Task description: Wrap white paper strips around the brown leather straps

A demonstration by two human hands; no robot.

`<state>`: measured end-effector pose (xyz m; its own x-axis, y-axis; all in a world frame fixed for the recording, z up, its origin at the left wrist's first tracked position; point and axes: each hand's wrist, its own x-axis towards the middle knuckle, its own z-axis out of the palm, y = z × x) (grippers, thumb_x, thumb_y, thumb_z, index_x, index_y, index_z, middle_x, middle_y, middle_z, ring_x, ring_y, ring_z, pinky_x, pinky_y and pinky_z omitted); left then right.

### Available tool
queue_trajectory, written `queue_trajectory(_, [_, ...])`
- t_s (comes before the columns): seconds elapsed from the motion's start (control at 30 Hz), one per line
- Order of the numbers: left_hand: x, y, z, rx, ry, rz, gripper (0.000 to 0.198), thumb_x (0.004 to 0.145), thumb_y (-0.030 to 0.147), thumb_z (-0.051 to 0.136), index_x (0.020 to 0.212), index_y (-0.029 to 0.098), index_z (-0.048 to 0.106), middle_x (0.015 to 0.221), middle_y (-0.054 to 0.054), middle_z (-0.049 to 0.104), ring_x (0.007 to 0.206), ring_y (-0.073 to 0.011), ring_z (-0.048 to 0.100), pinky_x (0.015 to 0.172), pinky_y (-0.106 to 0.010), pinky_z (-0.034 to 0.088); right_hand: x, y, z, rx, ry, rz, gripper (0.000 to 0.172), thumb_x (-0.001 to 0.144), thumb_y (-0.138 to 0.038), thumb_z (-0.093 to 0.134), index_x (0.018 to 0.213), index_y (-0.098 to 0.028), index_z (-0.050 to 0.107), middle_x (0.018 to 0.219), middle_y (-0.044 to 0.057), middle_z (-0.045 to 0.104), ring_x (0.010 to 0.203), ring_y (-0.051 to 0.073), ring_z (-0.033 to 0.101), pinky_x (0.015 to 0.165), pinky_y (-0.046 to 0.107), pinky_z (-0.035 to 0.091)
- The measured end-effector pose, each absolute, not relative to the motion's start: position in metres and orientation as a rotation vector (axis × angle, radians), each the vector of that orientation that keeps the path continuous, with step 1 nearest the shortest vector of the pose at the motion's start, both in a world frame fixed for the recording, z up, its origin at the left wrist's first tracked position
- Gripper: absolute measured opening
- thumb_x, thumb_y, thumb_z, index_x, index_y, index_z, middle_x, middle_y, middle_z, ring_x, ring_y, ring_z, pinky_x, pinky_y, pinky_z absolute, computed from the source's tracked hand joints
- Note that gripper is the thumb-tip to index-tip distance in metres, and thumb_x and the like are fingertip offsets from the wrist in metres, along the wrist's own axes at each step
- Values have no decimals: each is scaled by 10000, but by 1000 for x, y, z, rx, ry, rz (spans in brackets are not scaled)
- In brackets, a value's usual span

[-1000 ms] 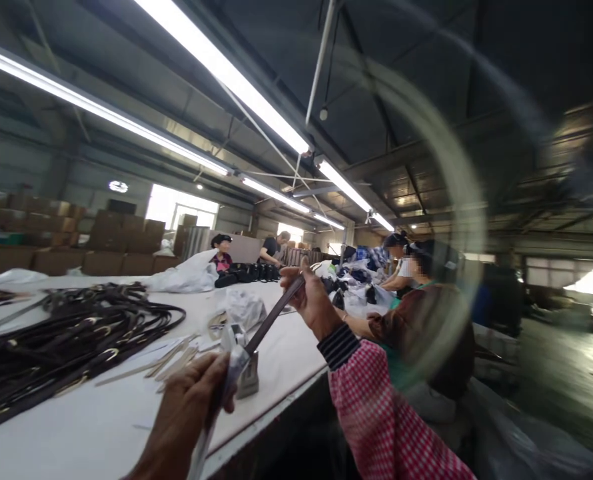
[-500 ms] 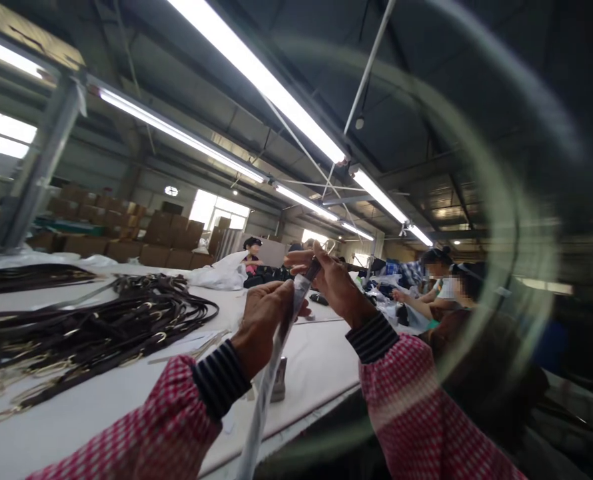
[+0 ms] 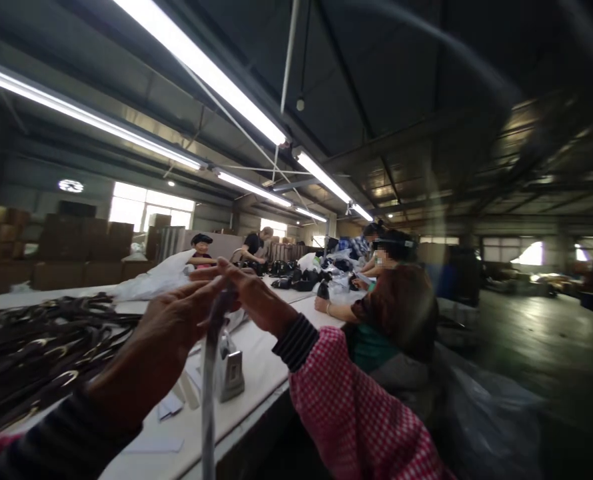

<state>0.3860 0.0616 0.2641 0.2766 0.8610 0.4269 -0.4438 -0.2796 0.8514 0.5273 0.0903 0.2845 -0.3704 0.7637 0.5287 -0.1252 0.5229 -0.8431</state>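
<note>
A dark strap in a clear plastic sleeve [image 3: 209, 393] hangs from between my hands over the table. My left hand [image 3: 169, 330] is closed around its upper part, fingers pointing to the right. At the top end, the fingers of my right hand [image 3: 249, 293] are pinched on the same sleeve and meet the left fingertips. The hands hide the strap's upper end. Many dark straps with metal rings [image 3: 51, 360] lie in a heap on the left. Just right of the sleeve stands a grey metal block [image 3: 232, 375].
The white table [image 3: 256, 347] runs away from me, with papers [image 3: 169, 405] near its front. A person in dark brown [image 3: 399, 310] sits along the right side. Dark items [image 3: 301, 279] and plastic lie farther back. Two more people are beyond. Cardboard boxes [image 3: 66, 247] stand at left.
The view has swung to the right, bringing more of the seated person and floor into sight. My left hand has come closer to the camera, its fingers now stretched toward the right hand.
</note>
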Motion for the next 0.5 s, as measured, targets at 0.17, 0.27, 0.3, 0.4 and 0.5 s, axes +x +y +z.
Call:
queue_trajectory(0.17, [380, 41, 277, 1338, 503, 1421, 520, 508, 440, 919, 918, 164, 755, 951, -79, 775, 774, -218, 717, 589, -204, 560, 510, 85, 256, -313, -1544, 1182, 568, 912, -734, 501, 1089, -225, 681, 786, 32, 675, 714, 187, 615, 594, 273, 486])
queue_trajectory(0.27, [376, 40, 281, 1307, 659, 1565, 535, 476, 478, 919, 909, 209, 760, 814, -65, 757, 589, -232, 675, 440, -251, 511, 498, 66, 229, -267, -1478, 1292, 516, 857, -655, 662, 1160, -238, 638, 843, 31, 700, 680, 174, 629, 591, 265, 488])
queue_trajectory(0.3, [373, 43, 279, 1316, 723, 1593, 526, 493, 490, 915, 919, 225, 758, 814, -63, 754, 587, -238, 674, 421, -253, 498, 497, 58, 220, -278, -1463, 1325, 505, 838, -601, 719, 1169, -231, 627, 846, 31, 707, 642, 161, 624, 580, 258, 485])
queue_trajectory(0.4, [358, 57, 260, 1406, 775, 1613, 430, 560, 502, 897, 870, 246, 743, 890, -40, 746, 780, -248, 699, 534, -227, 554, 505, 38, 199, -434, -1384, 1305, 395, 849, -523, 734, 1005, -173, 637, 708, 18, 683, 459, 95, 517, 444, 204, 384])
queue_trajectory(0.5, [336, 68, 231, 1490, 805, 1549, 356, 594, 494, 899, 812, 275, 721, 891, 31, 720, 868, -217, 660, 608, -190, 565, 529, 24, 190, -662, -1366, 1183, 397, 834, -520, 747, 770, -155, 605, 537, -47, 533, 378, 46, 377, 363, 184, 208])
